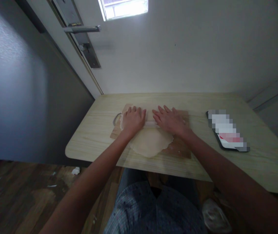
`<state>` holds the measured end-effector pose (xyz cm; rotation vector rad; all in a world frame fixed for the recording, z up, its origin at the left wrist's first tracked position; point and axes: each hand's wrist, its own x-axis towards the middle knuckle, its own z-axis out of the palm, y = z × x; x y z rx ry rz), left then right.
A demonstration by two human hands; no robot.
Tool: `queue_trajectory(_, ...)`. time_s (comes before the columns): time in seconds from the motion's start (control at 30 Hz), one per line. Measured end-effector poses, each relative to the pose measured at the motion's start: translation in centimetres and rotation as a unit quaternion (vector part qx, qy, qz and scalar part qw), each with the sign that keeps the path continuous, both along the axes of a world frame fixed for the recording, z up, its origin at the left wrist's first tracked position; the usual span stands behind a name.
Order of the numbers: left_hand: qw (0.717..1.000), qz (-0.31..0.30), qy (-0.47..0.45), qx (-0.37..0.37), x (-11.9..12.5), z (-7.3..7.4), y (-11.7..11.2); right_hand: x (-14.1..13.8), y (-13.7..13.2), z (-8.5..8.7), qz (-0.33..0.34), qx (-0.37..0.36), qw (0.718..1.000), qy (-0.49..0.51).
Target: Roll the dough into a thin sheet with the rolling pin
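Note:
My left hand [133, 119] lies palm down over the left part of a pale rolling pin [150, 123], fingers stretched forward. Over the pin's right part rests my right hand [170, 120], also flat, with its fingers spread. Only the pin's middle shows between the two hands; its ends are mostly hidden. Beneath it is a thin, flattened sheet of dough [151, 143], which hangs past the near edge of a wooden cutting board [183, 149]. The board has a metal ring handle [116, 119] at its left side.
The board sits on a light wood-grain table [87, 139]. To the right lies a phone [227, 130], its screen blurred out. A white door with a lever handle [82, 29] stands behind the table. A clear plastic bag [215, 216] is low at the right.

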<state>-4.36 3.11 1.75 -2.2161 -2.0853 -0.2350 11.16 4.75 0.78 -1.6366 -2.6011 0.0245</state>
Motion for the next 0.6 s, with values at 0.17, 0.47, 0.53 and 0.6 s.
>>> queue_trajectory(0.17, 1.0, 0.001, 0.018, 0.0, 0.4, -0.5, -2.4, 0.4, -1.8, -0.2, 0.027, 0.018, 0.999, -0.005)
queue_trajectory(0.47, 0.998, -0.04, 0.02, 0.035, 0.5, -1.2, -6.9, 1.3, -5.7, -0.3, 0.07, 0.049, 0.996, 0.035)
queue_trajectory(0.53, 0.998, -0.048, 0.02, 0.04, 0.5, -1.3, -7.9, 1.6, -6.6, -0.5, 0.078, 0.06, 0.994, 0.045)
queue_trajectory(0.6, 0.997, -0.058, 0.018, 0.045, 0.5, -1.4, -8.8, 1.9, -7.3, -0.6, 0.085, 0.071, 0.992, 0.055)
